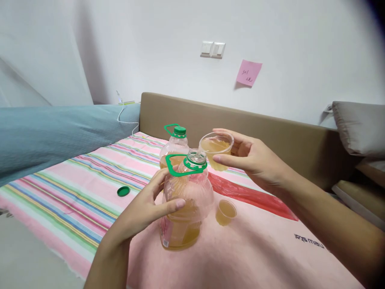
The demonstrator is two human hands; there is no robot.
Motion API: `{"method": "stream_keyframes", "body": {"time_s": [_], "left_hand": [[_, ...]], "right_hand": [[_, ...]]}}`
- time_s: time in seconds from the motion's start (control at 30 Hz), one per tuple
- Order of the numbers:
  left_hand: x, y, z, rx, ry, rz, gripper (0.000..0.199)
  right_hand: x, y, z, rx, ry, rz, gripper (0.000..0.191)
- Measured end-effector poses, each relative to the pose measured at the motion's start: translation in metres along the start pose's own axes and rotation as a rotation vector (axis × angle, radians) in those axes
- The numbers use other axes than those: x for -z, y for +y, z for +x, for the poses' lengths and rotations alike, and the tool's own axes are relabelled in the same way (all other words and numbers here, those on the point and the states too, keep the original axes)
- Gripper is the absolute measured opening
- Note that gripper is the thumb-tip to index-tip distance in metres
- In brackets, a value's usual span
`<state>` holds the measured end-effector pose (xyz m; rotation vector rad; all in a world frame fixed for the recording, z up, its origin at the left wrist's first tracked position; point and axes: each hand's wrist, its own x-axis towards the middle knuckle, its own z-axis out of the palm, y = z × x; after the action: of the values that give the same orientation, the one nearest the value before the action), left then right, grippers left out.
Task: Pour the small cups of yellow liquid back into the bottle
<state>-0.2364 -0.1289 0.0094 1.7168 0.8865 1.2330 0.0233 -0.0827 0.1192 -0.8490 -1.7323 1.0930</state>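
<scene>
My left hand [150,204] is wrapped around the side of a large clear plastic bottle [188,212], part-filled with yellowish liquid. The bottle is uncapped and has a green handle ring [186,174] at its neck. In my right hand [255,156] is a clear plastic cup [215,154] of the same-coloured liquid, thumb in front and fingers behind. The cup's left side is right by the bottle's open mouth; I cannot tell whether they touch. A smaller cup [226,212] of yellowish liquid stands just right of the bottle.
Behind stands a second bottle [174,150] with its green cap on. A loose green cap [123,191] lies on the striped cloth [90,176] at left. Red plastic [252,196] lies beyond the small cup. A brown headboard [255,140] and a grey cushion [361,126] border the back and right.
</scene>
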Motion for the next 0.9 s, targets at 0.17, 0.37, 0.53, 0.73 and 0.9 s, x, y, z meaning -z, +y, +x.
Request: {"method": "stream_keyframes", "body": {"time_s": [0.17, 0.37, 0.53, 0.73, 0.9], "left_hand": [[0.001, -0.001, -0.001, 0.014, -0.005, -0.004, 0.065], [0.001, 0.001, 0.0, 0.028, -0.008, -0.017, 0.066], [0.001, 0.0, -0.002, 0.032, -0.013, -0.031, 0.066], [0.001, -0.001, -0.003, 0.023, -0.011, -0.037, 0.065], [0.001, -0.001, 0.0, 0.016, -0.006, -0.033, 0.066]], "right_hand": [[0.005, -0.001, 0.001, 0.067, -0.064, -0.078, 0.062], [0.006, -0.004, 0.003, 0.097, -0.08, -0.132, 0.057], [0.005, -0.006, 0.005, 0.11, -0.075, -0.15, 0.061], [0.003, -0.01, 0.006, 0.107, -0.056, -0.175, 0.062], [0.002, -0.014, 0.006, 0.128, -0.058, -0.205, 0.062]]}}
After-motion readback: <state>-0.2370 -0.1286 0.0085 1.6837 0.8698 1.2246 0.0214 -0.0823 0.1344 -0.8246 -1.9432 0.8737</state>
